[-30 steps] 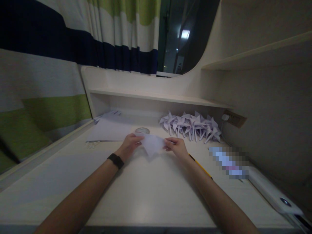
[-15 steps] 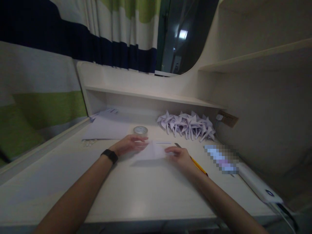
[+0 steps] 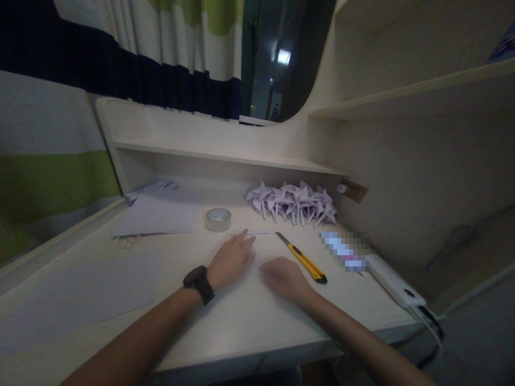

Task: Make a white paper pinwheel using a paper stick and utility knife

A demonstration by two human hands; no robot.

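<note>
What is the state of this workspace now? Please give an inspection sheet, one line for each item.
Surface: pale wooden desk, dim light.
Job's things: white paper lies flat on the desk, mostly hidden under both hands.
Clutter: yellow utility knife right of the hands; tape roll; paper sheets at back left; pile of folded paper pinwheels; white power bank at the right edge.
Hands: left hand flat, fingers spread, black watch on the wrist; right hand blurred, palm down.
Cables: cable hangs from the power bank.
Surroundings: striped curtain, shelf, dark window.
</note>
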